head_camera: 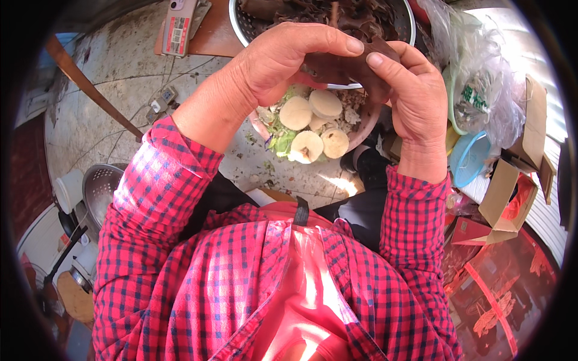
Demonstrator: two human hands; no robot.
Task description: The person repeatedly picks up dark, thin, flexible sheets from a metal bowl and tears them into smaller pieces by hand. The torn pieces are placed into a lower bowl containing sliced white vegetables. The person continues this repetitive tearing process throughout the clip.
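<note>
A dark brown sheet of what looks like wood ear fungus (336, 67) is stretched between both hands. My left hand (289, 54) pinches its left part, the thumb lying along the top edge. On the other side, my right hand (417, 94) grips it between thumb and curled fingers, and a flap hangs by the palm. Just beyond the hands stands a perforated metal colander (239, 27) heaped with more dark fungus (361, 16). Lower down, partly hidden by hands and colander, a pink basin (368, 128) holds leafy scraps (282, 143) and several round pale slices (295, 113).
A phone (179, 29) lies on a brown board (212, 43) at the upper left. Near a power strip (162, 99), cords cross the dirty tiled floor. Another colander (97, 189) sits left. Plastic bags (487, 85), a blue basket (469, 158) and open cardboard boxes (501, 196) crowd the right.
</note>
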